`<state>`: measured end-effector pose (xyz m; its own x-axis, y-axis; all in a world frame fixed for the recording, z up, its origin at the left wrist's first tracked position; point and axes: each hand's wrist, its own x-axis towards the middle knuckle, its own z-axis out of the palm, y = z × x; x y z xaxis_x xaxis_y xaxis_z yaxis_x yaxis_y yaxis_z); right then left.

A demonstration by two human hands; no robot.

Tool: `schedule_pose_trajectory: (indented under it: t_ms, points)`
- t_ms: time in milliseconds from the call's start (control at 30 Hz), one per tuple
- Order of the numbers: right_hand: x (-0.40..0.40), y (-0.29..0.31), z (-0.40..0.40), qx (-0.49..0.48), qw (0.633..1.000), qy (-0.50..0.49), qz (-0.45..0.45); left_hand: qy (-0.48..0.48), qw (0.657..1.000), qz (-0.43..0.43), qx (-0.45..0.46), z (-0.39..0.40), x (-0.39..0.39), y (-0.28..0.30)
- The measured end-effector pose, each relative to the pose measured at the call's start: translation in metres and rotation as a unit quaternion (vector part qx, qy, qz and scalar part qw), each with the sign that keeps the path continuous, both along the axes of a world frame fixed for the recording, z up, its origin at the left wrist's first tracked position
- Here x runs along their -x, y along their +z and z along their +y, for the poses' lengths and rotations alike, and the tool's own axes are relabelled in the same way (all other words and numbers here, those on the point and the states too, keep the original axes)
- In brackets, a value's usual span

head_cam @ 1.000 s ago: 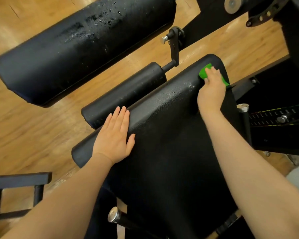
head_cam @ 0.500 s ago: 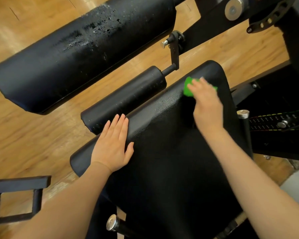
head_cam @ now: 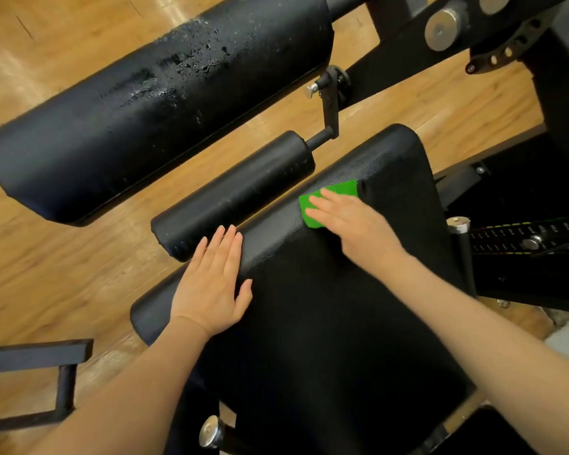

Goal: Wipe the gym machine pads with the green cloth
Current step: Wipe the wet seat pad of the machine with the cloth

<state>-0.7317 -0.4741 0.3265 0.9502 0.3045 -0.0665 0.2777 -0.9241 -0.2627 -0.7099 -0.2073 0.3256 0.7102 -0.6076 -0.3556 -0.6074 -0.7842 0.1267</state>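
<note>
The green cloth (head_cam: 322, 203) lies flat on the upper part of the large black seat pad (head_cam: 326, 323), a little right of the frame's centre. Its long axis runs diagonally, from lower left up toward upper right, roughly along the pad's rounded top edge. The right hand (head_cam: 352, 221) presses it down with straight fingers (head_cam: 326, 205) laid close together and pointing toward the left of the frame; the fingers are not curled round the cloth. Only the cloth's left and upper parts show past the hand.

The left hand (head_cam: 211, 284) rests flat on the pad's lower-left shoulder, fingers straight and close, thumb spread to the right, holding nothing.

Compared with half a second ago, the cloth and right hand sit further down and to the left along the pad's top edge, nearer the left hand; a second ago they were at the pad's far upper-right corner. The left hand has kept its place.

Just beside the pad, toward the upper left, lies a black roller pad (head_cam: 234, 195), its axis parallel to the cloth's. Beyond it, across the upper left, a longer black pad (head_cam: 151, 106) carries wet droplets on its top. A wooden floor (head_cam: 46, 251) shows beneath, and a black metal frame (head_cam: 30, 382) sits at the lower left.
</note>
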Motion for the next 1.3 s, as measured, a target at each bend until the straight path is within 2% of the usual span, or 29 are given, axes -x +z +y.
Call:
schedule_pose_trajectory:
  t_ms: [67,167,267,367,433,500,600,700,800,900,1033,1133,1300]
  points:
    - [-0.016,0.006,-0.034,0.028,0.999,-0.034,0.009,0.001,1.0,0.0,0.001,0.0,0.0,0.0]
    - [-0.039,0.018,-0.073,0.044,0.982,-0.182,0.033,-0.002,1.0,-0.006,0.002,0.001,0.0,-0.001]
    - [-0.048,0.016,-0.085,-0.006,0.959,-0.284,0.009,-0.003,1.0,-0.007,0.001,0.001,0.0,-0.001]
    - [-0.045,0.007,-0.059,-0.042,0.94,-0.338,-0.026,-0.004,1.0,-0.012,-0.001,0.0,-0.001,-0.002]
    - [-0.035,0.004,-0.029,-0.06,0.948,-0.307,-0.064,-0.006,1.0,-0.015,-0.001,0.001,-0.001,-0.002]
    - [-0.017,0.003,0.004,-0.066,0.968,-0.224,-0.089,-0.007,1.0,-0.018,-0.001,0.001,-0.001,-0.002]
    - [0.006,-0.002,0.024,-0.046,0.993,-0.11,-0.022,-0.005,1.0,-0.017,-0.001,0.0,-0.001,-0.001]
    - [-0.003,0.001,-0.008,0.001,1.0,-0.031,0.001,-0.002,1.0,-0.015,0.001,0.0,-0.001,-0.002]
    - [-0.035,0.014,-0.048,0.03,0.99,-0.136,0.016,-0.003,1.0,-0.012,-0.003,0.0,-0.002,-0.002]
    - [-0.045,0.017,-0.072,-0.015,0.963,-0.271,0.011,-0.003,1.0,-0.011,-0.007,0.001,0.001,-0.002]
    - [-0.042,0.003,-0.052,-0.049,0.926,-0.374,-0.026,-0.004,1.0,-0.008,-0.008,0.0,-0.001,-0.001]
    - [-0.04,0.0,-0.016,-0.065,0.929,-0.362,-0.048,-0.003,1.0,-0.001,-0.01,0.001,-0.002,-0.001]
    - [-0.002,-0.002,0.046,-0.085,0.969,-0.227,-0.034,-0.005,1.0,-0.007,-0.007,0.0,0.0,0.0]
